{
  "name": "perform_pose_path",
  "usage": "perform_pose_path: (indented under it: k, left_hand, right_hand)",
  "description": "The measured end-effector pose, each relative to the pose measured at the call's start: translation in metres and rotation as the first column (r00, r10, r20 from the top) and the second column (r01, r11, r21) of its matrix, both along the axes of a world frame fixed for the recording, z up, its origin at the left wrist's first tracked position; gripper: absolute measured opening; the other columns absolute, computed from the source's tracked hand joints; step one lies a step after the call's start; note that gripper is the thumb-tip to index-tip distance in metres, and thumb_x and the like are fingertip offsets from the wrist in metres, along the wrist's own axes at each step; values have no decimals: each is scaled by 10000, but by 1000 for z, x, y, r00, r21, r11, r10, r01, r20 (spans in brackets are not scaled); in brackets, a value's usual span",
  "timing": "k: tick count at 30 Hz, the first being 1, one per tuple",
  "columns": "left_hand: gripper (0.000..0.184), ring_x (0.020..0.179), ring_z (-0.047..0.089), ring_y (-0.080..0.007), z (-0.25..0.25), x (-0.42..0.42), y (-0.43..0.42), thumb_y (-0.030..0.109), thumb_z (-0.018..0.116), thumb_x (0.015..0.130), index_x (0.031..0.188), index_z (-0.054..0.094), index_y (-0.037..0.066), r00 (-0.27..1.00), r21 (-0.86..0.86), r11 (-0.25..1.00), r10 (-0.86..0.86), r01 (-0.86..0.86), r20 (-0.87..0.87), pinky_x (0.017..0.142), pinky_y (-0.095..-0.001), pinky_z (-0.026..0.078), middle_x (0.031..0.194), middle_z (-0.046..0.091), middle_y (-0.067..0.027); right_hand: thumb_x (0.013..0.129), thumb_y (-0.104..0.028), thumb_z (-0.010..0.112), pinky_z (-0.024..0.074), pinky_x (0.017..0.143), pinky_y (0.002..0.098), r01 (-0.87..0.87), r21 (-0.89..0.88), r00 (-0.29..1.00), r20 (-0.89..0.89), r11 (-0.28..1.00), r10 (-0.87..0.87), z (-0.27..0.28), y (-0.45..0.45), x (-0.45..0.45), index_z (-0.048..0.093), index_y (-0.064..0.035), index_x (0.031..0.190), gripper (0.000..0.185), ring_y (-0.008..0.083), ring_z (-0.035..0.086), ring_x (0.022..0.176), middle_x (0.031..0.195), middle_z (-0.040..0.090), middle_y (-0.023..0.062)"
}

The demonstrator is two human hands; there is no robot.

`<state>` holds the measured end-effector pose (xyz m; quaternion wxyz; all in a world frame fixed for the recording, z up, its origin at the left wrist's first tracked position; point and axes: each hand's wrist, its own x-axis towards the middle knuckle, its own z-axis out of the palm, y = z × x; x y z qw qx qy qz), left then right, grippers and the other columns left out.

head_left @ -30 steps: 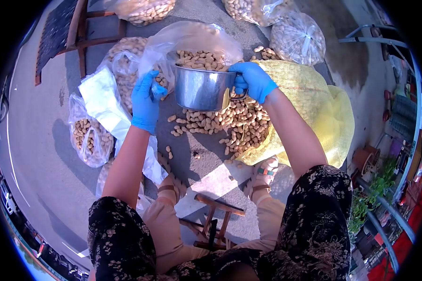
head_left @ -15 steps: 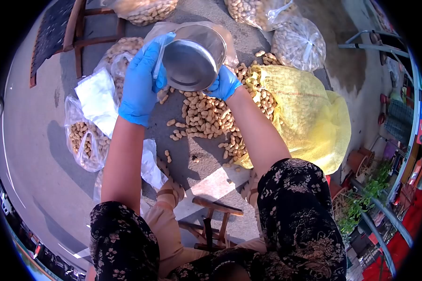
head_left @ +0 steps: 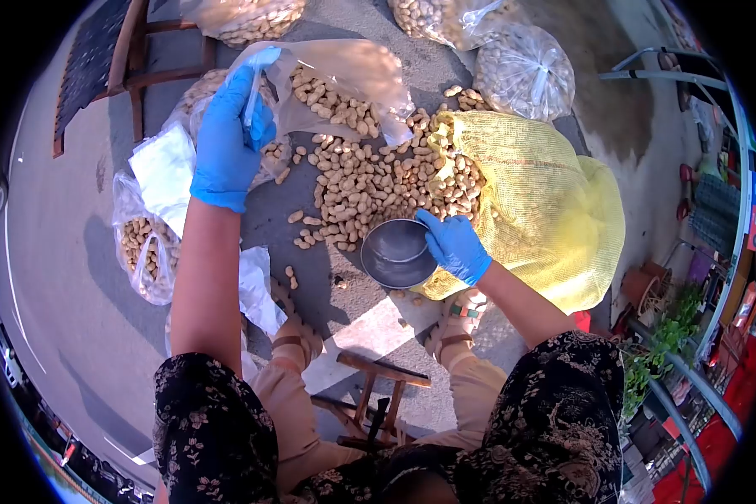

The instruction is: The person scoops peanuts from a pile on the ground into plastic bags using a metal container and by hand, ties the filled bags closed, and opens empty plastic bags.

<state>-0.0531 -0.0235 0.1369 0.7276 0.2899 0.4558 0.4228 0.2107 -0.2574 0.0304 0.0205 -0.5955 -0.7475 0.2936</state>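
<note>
My left hand point(head_left: 230, 133), in a blue glove, grips the edge of a clear plastic bag point(head_left: 357, 65) that hangs to the right with peanuts inside. In my gloved right hand point(head_left: 458, 244) is a round metal bowl point(head_left: 399, 262), held by its rim with its hollow side up; no peanuts show in it. A heap of unshelled peanuts point(head_left: 357, 181) lies on the ground between my hands. Beside the heap a yellow mesh sack point(head_left: 546, 193) lies on its side, and peanuts sit at its mouth.
Filled clear bags of peanuts stand around: one at far right point(head_left: 525, 74), one at far left point(head_left: 248, 18), one at left point(head_left: 147, 252). White plastic bags point(head_left: 164, 172) lie at left. Wooden stools stand at upper left point(head_left: 134, 76) and between my feet point(head_left: 378, 386).
The bowl has come down from the bag's mouth toward me, now tilted upward in my right hand alone. My left hand stays on the bag, where more peanuts now show.
</note>
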Motion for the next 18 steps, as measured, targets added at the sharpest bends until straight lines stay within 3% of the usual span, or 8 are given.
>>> perform_pose_path:
  k: [3,7,9,12,13,15,16,18]
  left_hand:
    - [292,406,263,-34,-4,-4,-2,276,479,928,1135,577,95,1000,-18,1000,22,-21,12,401,-202,185,480,320,77]
    - [280,397,278,-32,-4,-7,0,280,485,925,1117,586,104,999,13,999,-34,34,31,394,-199,188,477,338,79]
    - [287,406,273,-27,-1,-5,1,277,484,926,1126,585,98,999,4,1000,0,0,51,400,-196,187,482,330,83]
    - [306,419,260,-25,0,-12,10,272,480,929,1155,574,89,998,-7,1000,20,-20,60,410,-195,185,489,305,85]
    - [314,423,254,-25,0,-16,12,271,478,930,1167,568,85,998,-16,1000,25,-24,63,414,-195,184,491,294,85]
    - [343,432,230,-33,1,-25,18,228,447,943,1232,504,53,995,-16,1000,-1,3,103,408,-197,184,503,263,75]
    - [360,437,218,-37,1,-29,23,207,431,949,1265,472,37,992,-9,1000,-12,13,128,405,-197,183,510,248,70]
    - [381,446,216,-43,-4,-37,38,195,425,948,1291,438,29,989,0,1000,8,-8,145,408,-196,185,517,237,66]
  right_hand:
    - [800,-292,612,400,749,432,19,354,999,39,935,-35,27,35,-3,538,-55,1116,403,300,556,732,772,590,127]
    - [736,-452,661,371,871,460,448,176,894,-93,876,-438,6,113,-16,572,-50,1099,550,324,525,972,966,589,161]
    - [720,-479,666,374,887,459,451,510,829,66,733,-556,-31,148,-31,566,-53,1132,601,338,522,983,984,590,168]
    - [748,-412,637,428,855,410,409,478,834,150,777,-531,-65,184,-25,593,-36,1049,483,321,558,892,919,609,153]
    - [771,-350,601,453,810,396,654,230,751,-87,720,-654,-74,202,-15,604,-19,1002,404,312,579,823,876,616,163]
    - [799,-187,497,497,682,368,842,-223,376,-410,491,-831,-62,222,-6,617,23,876,253,270,612,663,760,620,182]
    - [812,-161,469,484,660,360,732,-13,625,-385,681,-679,-64,240,2,614,23,902,251,229,605,672,785,625,165]
    - [832,-171,440,470,656,355,681,-664,-178,-560,309,-809,-13,258,-6,608,31,932,281,211,605,694,810,632,150]
